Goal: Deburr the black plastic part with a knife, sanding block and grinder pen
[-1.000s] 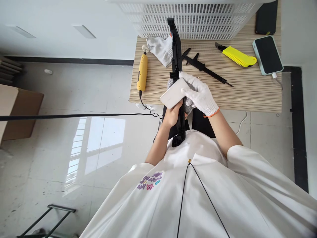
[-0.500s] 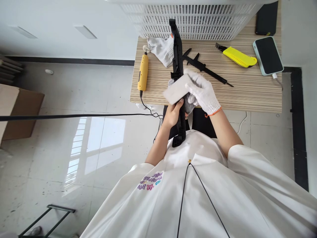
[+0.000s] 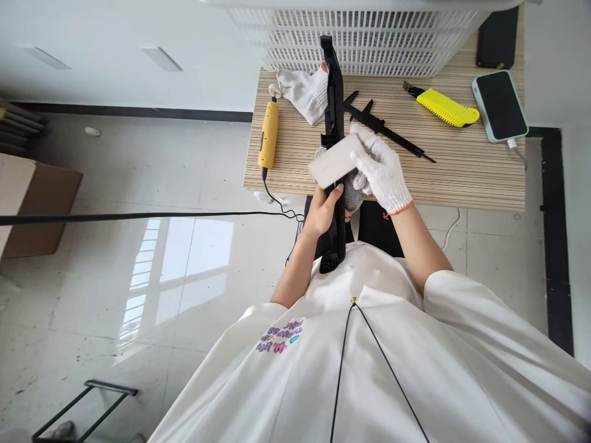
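My bare left hand [image 3: 322, 212] is closed around a long black plastic part [image 3: 334, 111], thumb on top. The part stands lengthwise between my body and the table, its lower end near my shirt. My right hand [image 3: 379, 169], in a white knitted glove with an orange cuff, pinches a flat, pale rectangular piece [image 3: 336, 161] that looks like a sheet or pad. This piece lies across the black part, just above my left thumb; whether it touches cannot be made out. Behind the part shows grey speckled fabric [image 3: 354, 195], mostly hidden.
On the wood-grain table [image 3: 295, 175] lie a yellow corded rotary tool [image 3: 268, 135], a white glove [image 3: 305, 92], black calipers [image 3: 388, 130], a yellow utility knife [image 3: 446, 109] and a plugged-in phone [image 3: 501, 106]. A white slatted basket [image 3: 360, 43] stands at the back.
The far end of the black part has swung slightly right. The pale piece has shifted a little right and up with my right hand. Both grips stay the same.
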{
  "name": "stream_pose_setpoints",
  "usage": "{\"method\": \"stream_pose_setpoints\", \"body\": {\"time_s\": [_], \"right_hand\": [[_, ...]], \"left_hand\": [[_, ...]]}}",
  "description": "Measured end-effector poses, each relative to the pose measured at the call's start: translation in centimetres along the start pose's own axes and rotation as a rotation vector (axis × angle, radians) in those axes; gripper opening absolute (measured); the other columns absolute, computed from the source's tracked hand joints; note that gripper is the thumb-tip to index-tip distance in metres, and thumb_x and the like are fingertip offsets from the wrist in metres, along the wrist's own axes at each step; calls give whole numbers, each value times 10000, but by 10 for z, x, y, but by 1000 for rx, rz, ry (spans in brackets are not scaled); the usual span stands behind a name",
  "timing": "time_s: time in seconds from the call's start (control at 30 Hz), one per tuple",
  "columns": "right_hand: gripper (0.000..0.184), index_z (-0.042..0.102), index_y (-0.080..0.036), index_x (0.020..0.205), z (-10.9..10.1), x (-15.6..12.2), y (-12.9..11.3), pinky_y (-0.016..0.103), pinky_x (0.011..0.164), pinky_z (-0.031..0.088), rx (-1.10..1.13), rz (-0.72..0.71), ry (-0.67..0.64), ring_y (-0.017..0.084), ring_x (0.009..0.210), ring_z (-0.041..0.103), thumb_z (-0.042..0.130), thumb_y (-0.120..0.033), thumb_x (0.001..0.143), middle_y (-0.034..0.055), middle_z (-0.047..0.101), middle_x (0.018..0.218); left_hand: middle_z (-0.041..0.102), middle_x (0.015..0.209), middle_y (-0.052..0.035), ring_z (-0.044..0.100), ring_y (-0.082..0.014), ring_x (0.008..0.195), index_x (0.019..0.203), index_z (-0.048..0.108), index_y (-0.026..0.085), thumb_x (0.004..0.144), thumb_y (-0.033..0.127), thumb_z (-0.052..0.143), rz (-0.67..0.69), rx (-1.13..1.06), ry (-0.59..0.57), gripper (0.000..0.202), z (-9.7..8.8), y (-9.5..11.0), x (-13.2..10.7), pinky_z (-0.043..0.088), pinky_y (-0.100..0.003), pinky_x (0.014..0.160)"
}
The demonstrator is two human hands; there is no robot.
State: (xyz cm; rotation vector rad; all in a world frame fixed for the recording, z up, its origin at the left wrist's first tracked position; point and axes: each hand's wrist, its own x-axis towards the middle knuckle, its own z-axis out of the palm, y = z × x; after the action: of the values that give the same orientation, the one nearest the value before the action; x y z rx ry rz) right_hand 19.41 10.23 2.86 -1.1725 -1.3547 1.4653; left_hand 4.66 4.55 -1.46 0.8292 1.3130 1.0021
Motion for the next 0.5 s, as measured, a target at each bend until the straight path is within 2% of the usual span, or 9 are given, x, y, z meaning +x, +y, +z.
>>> {"method": "stream_pose_setpoints", "body": {"time_s": [0.13, 0.27, 0.37, 0.5], "right_hand": [[664, 503, -290, 1466, 1, 0, 2, 159, 335, 366, -38, -1, 19, 89, 507, 579, 634, -530, 861, 32, 718, 940], [667, 501, -271, 1476, 2, 0, 1, 153, 334, 371, -48, -1, 42, 95, 531, 594, 610, -532, 872, 39, 720, 944], [657, 522, -269, 1456, 2, 0, 1, 148, 343, 370, -45, -2, 0, 88, 537, 586, 638, -515, 858, 35, 717, 954], [646, 486, -280, 1477, 2, 1, 1, 153, 335, 357, -26, 0, 27, 82, 508, 558, 590, -529, 890, 32, 713, 951]], "left_hand": [[599, 509, 27, 649, -210, 444, 1053, 598, 207, 838, 630, 687, -10, -7, -20, 483, 0, -1, 1, 548, -301, 432], [623, 543, 35, 669, -211, 475, 1137, 578, 222, 835, 594, 708, -1, -14, 8, 497, 1, -1, 1, 563, -300, 452], [599, 507, 21, 640, -211, 434, 1041, 623, 194, 848, 612, 677, -35, 6, -9, 464, 1, -1, 0, 560, -318, 437], [617, 535, 25, 643, -208, 445, 1092, 608, 210, 836, 585, 705, 10, -4, 6, 465, 0, -1, 0, 553, -312, 434]]}}
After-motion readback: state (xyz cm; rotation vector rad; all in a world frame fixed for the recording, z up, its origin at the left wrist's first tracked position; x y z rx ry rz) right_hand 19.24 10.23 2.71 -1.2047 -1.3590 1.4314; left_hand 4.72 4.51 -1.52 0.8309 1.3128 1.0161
